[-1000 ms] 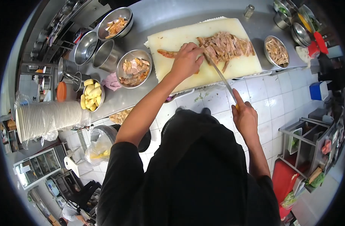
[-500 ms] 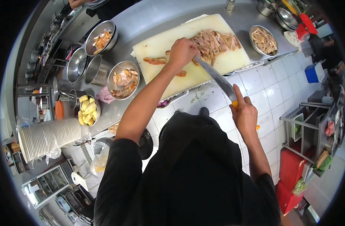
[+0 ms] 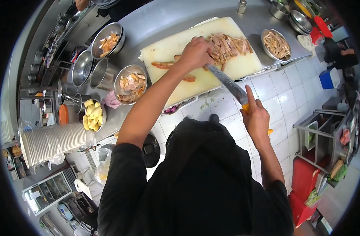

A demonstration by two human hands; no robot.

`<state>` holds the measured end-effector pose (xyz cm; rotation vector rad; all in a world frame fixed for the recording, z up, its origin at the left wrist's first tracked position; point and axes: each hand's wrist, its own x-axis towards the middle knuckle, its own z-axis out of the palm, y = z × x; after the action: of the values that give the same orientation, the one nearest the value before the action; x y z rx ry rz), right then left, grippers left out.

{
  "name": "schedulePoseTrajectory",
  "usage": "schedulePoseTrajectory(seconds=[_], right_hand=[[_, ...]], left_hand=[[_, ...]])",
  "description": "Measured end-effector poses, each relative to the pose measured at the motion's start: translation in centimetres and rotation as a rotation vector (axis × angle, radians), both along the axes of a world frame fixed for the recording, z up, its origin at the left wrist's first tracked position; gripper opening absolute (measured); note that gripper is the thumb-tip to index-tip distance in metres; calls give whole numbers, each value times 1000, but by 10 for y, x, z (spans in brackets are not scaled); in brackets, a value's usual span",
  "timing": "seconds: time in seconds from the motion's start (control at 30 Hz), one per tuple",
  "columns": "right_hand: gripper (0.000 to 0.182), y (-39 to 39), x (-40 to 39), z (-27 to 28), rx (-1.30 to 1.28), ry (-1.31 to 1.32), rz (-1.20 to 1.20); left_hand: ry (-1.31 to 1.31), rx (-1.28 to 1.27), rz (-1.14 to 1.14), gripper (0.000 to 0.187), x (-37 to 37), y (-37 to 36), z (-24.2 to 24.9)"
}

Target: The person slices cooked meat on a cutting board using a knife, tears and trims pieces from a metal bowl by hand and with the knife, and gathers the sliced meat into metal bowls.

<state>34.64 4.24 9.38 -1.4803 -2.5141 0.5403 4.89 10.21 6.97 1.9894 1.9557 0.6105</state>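
Long knife in the right hand, grip closed round its orange handle, blade tip at the sliced meat on the white cutting board, left hand curled, pressing on the meat, steel surface beneath, bowl of meat pieces left of the board.

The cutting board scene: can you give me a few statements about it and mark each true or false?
1. The right hand holds a long knife. True.
2. The left hand rests in a bowl. False: it is on the meat on the cutting board.
3. Sliced meat lies on the board. True.
4. The bowl of yellow pieces sits on the board. False: it stands on the steel counter, beside stacked plates.
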Motion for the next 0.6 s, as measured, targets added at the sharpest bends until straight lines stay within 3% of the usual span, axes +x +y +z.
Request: schedulePoseTrajectory(seconds=[0.1,0.3,0.43,0.6], right_hand=[[82,-1,-2,1,-12,41,26],[70,-6,-1,3,-157,149,67],[61,-10,-1,4,-305,242,32],[52,-8,-8,-7,-468,295,-14]], left_hand=[[157,115,79,25,3,10,-9],[31,214,221,27,-23,-23,20],[28,79,60,29,-13,-86,-6],[117,23,174,21,-1,-100,-50]])
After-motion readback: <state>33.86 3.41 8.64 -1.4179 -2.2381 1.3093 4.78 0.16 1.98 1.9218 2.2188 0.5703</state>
